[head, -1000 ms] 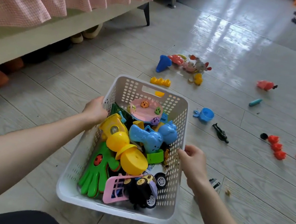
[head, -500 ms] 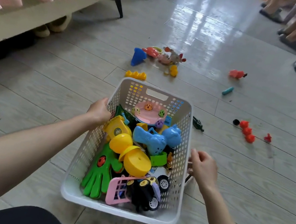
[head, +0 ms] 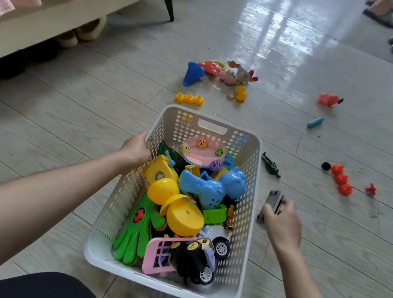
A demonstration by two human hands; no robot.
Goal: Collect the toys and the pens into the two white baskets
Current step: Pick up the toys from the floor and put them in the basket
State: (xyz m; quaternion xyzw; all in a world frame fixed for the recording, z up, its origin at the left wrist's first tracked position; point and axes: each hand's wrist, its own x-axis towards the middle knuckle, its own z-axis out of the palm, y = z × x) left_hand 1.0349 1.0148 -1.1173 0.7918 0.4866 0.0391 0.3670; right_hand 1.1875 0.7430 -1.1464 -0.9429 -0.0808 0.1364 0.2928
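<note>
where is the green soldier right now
Head view: the green soldier lies on the floor right of the basket, off its far corner, beyond the right hand.

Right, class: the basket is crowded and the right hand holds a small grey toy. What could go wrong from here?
1. The right hand holds the small grey toy by its fingers; it may slip before clearing the wall of the white basket.
2. Dropped onto the domed yellow toy, it might bounce out.
3. The dark green figure lies close beside the basket and could be knocked or overlooked.
</note>
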